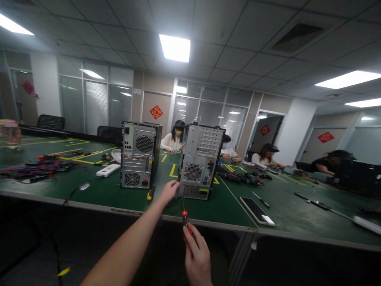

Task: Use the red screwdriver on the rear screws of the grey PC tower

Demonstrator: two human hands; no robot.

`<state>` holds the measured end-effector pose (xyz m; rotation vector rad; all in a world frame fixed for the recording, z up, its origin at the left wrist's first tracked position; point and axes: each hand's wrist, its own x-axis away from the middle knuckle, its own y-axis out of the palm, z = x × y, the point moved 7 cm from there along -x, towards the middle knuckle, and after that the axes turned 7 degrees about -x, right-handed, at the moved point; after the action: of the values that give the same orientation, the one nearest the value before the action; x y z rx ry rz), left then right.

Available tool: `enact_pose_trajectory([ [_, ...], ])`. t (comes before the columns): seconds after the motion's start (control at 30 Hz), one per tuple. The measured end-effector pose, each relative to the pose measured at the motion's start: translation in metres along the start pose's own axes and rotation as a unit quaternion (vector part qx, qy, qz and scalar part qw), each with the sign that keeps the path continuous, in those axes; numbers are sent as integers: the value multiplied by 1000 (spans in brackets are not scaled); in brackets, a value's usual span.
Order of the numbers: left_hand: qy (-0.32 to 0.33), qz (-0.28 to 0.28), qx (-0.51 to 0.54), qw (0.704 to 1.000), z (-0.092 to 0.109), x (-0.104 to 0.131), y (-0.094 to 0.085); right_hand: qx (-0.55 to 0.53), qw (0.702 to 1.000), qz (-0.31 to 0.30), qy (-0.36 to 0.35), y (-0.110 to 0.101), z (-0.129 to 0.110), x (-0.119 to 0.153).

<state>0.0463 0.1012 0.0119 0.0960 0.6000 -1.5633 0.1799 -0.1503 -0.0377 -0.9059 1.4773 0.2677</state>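
Note:
Two computer cases stand upright on the table with their back panels toward me. My left hand (170, 191) is at the lower left edge of the right computer case (195, 163), its fingers bent against the metal and partly hidden. In my right hand (198, 250) is a screwdriver (185, 217) with a red and black handle, gripped between thumb and fingers. Its thin shaft points up at the case's bottom left corner; whether the tip touches is too small to tell. The left computer case (137, 157) stands apart, with a yellow and black screwdriver (151, 192) lying beside it.
The green table (166, 204) carries a white power strip (107, 170), a heap of cables (38, 170), a phone (256, 211) and a thin pen-like tool (260, 199). Black cables (244, 177) lie right of the case. Several people sit across the table and to the right.

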Motion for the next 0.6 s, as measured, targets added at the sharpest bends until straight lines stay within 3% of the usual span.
enact_pose_trajectory([
  [0.3, -2, -9, -3, 1000, -1, 1, 0, -15, 997, 37, 64, -5, 14, -1],
  [0.6, 1, -5, -14, 1000, 3, 0, -1, -2, 999, 25, 34, -3, 9, 0],
])
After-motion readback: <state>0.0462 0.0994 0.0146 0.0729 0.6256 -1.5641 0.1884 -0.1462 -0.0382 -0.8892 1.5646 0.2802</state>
